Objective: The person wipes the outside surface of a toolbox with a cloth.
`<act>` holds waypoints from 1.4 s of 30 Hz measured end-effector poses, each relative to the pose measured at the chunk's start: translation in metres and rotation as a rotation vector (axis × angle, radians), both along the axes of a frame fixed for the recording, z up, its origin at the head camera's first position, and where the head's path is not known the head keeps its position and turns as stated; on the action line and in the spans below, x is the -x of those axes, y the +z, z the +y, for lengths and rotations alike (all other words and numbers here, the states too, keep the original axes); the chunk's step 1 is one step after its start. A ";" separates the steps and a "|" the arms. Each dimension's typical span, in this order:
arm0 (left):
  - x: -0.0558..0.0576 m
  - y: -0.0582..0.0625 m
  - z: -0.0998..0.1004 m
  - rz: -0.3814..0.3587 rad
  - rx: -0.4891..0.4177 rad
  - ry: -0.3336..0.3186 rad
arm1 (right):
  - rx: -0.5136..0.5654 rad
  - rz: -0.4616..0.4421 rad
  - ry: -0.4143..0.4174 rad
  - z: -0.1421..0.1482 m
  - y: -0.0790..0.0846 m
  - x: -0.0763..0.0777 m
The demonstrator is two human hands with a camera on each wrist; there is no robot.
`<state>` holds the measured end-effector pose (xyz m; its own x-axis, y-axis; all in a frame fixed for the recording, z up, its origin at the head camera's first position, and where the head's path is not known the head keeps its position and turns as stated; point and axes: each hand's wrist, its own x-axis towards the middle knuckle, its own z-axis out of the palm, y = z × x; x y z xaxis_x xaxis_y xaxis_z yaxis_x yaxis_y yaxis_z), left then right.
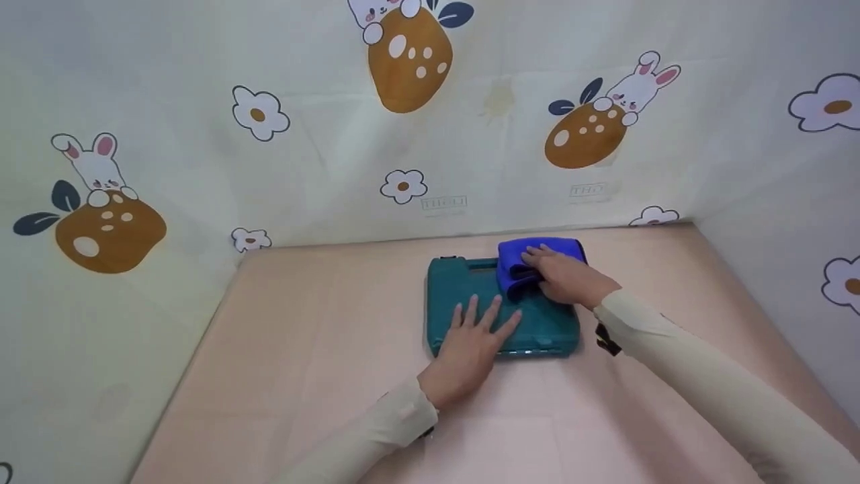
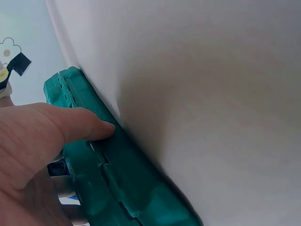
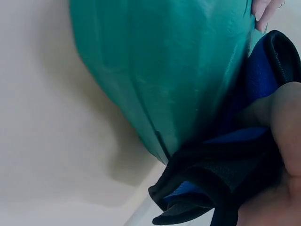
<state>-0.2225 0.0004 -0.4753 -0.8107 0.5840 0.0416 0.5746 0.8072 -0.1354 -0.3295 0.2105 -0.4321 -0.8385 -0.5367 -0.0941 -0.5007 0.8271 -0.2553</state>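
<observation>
A teal plastic carrying case lies flat on the table, its handle side toward the wall. My left hand rests on its near left part, fingers spread and straight. In the left wrist view, the thumb touches the case's hinged side. My right hand holds a folded blue cloth with black edging against the far right part of the lid. The right wrist view shows the thumb tucked into the cloth's folds, beside the case's side. Part of the handle is hidden under the cloth.
A pale pink cover spreads over the table. Behind and beside it hang pale sheets printed with rabbits, brown fruit and flowers. Each sleeved forearm reaches in from the near side, with dark straps at the wrists.
</observation>
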 end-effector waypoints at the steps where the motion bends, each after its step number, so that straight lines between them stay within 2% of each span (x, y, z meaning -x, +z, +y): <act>1: 0.000 0.000 0.000 0.002 -0.006 -0.002 | -0.003 -0.004 -0.002 -0.002 0.000 0.002; 8: 0.000 0.000 -0.002 0.022 -0.008 -0.016 | 0.001 0.032 0.049 -0.011 -0.003 0.016; 12: 0.000 0.003 -0.002 0.009 -0.015 -0.027 | 0.016 0.022 0.040 -0.014 -0.005 0.019; 24: -0.001 0.005 -0.003 0.017 -0.023 -0.055 | 0.023 -0.019 0.006 -0.034 -0.008 0.024; 36: -0.001 0.005 -0.004 0.024 -0.015 -0.060 | 0.022 -0.045 0.058 -0.058 -0.006 0.026; 42: -0.002 0.004 -0.003 0.016 -0.003 -0.053 | 0.020 -0.096 0.032 -0.069 -0.002 0.027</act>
<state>-0.2209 -0.0028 -0.4713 -0.7776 0.6263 0.0560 0.6147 0.7759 -0.1420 -0.3567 0.1419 -0.4337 -0.8083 -0.5660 -0.1624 -0.4994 0.8051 -0.3199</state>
